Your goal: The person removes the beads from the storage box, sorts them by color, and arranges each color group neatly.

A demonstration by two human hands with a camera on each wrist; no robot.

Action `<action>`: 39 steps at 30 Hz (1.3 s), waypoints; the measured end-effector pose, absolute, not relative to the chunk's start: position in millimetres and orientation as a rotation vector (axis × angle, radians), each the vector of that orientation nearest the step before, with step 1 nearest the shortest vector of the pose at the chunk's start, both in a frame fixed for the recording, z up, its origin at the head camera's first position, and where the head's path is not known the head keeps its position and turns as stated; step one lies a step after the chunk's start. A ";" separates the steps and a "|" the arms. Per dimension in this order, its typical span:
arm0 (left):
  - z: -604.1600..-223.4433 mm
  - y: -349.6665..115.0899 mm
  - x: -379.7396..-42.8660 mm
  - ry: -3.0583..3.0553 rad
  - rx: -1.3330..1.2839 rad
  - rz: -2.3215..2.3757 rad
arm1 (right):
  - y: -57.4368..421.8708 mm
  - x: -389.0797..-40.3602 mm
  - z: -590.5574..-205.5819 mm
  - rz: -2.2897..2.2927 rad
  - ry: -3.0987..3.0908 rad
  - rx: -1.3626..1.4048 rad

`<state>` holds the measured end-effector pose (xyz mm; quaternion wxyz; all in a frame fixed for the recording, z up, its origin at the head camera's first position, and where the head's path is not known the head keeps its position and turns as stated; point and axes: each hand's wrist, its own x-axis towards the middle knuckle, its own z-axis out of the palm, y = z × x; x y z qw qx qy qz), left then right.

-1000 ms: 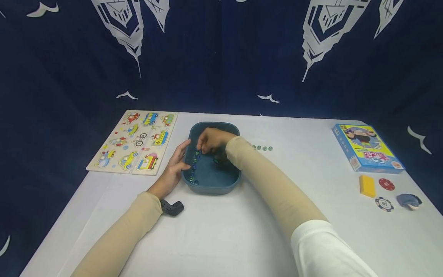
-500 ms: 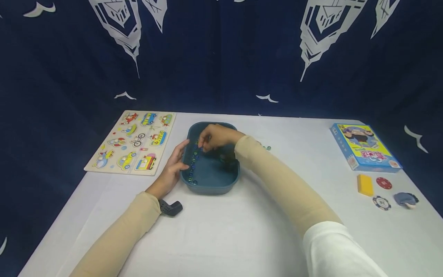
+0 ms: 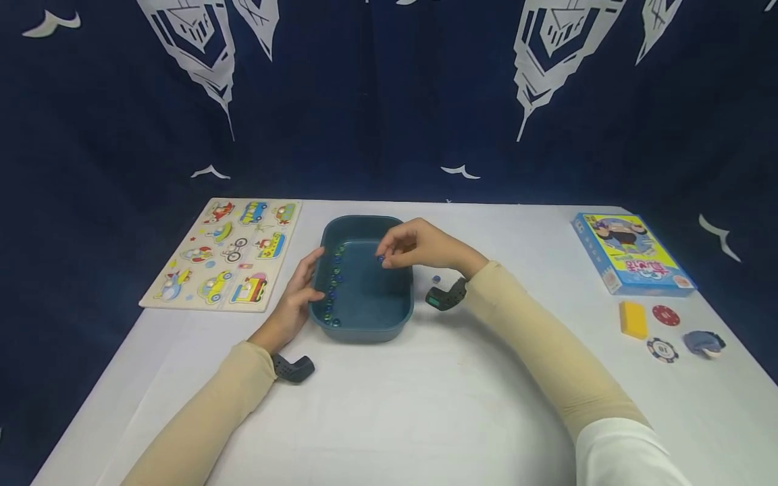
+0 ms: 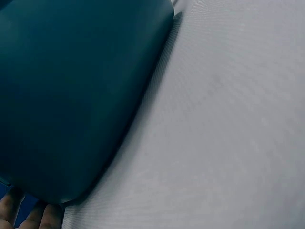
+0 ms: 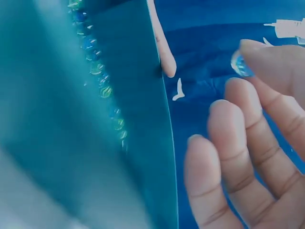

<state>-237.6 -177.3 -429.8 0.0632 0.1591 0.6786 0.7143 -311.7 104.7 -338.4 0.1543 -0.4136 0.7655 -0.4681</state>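
In the head view, my right hand (image 3: 428, 244) pinches a small blue glass marble (image 3: 381, 258) between thumb and index finger, above the right side of a blue-green plastic tub (image 3: 379, 334). The right wrist view shows this marble (image 5: 241, 64) as clear with blue, the other fingers loosely bent. Inside the tub, a row of blue and green marbles (image 3: 332, 293) runs along the left wall. My left hand (image 3: 292, 304) rests against the tub's left side, thumb and fingertips touching its rim. In the left wrist view a few fingertips (image 4: 33, 217) show beside the tub.
One marble (image 3: 436, 279) lies on the white table (image 3: 389, 418) right of the tub. A vehicle puzzle board (image 3: 221, 256) lies left. Far right are a game box (image 3: 635, 253), yellow block (image 3: 633, 320), red chip (image 3: 666, 315), white-and-black chip (image 3: 662, 349) and grey-blue object (image 3: 704, 343).
My right hand has moved right, from the marble row to the tub's right side, and the marble in it now shows clearly. My left hand stays at the tub. The head view shifted slightly.
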 end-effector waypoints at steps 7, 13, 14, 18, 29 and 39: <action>-426.8 -180.7 -236.4 2.071 0.465 2.156 | 143.2 -304.4 -352.4 -1.447 2.266 -1.061; -425.8 -180.9 -235.6 2.074 0.475 2.160 | 174.5 -302.2 -371.2 -1.456 2.351 -0.884; -425.9 -180.9 -235.7 2.072 0.477 2.162 | 179.0 -302.3 -374.3 -1.455 2.363 -0.865; -426.5 -180.5 -236.3 2.069 0.472 2.170 | 193.4 -302.7 -384.4 -1.446 2.401 -0.796; -427.3 -178.1 -236.1 2.083 0.458 2.151 | 212.3 -307.6 -410.8 -1.454 2.432 -0.699; -430.9 -177.3 -237.2 2.090 0.450 2.134 | 211.2 -303.8 -418.1 -1.273 2.611 -0.614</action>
